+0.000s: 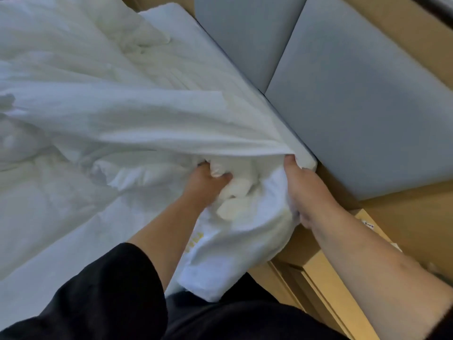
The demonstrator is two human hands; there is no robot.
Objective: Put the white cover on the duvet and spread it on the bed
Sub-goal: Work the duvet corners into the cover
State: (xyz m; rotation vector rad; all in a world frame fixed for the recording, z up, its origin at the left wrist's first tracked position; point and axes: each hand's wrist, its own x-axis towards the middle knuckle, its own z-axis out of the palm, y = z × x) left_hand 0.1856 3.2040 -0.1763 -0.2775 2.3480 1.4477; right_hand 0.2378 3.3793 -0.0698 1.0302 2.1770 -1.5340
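The white cover (137, 119) lies rumpled over the bed (61, 253), stretched in long folds toward the bed's near right corner. My right hand (302, 190) grips the cover's edge at that corner and holds it lifted. Under the raised edge, my left hand (207, 181) clutches a bunched cream corner of the duvet (235, 190). More of the cream duvet (127, 28) shows heaped at the far end of the bed. Part of each hand's fingers is hidden in the cloth.
Two grey padded headboard panels (355, 99) stand along the bed's right side. A wooden frame (416, 217) surrounds them. A wooden bedside unit (316, 278) sits by my right forearm. My black sleeve and clothing (110, 303) fill the bottom of the view.
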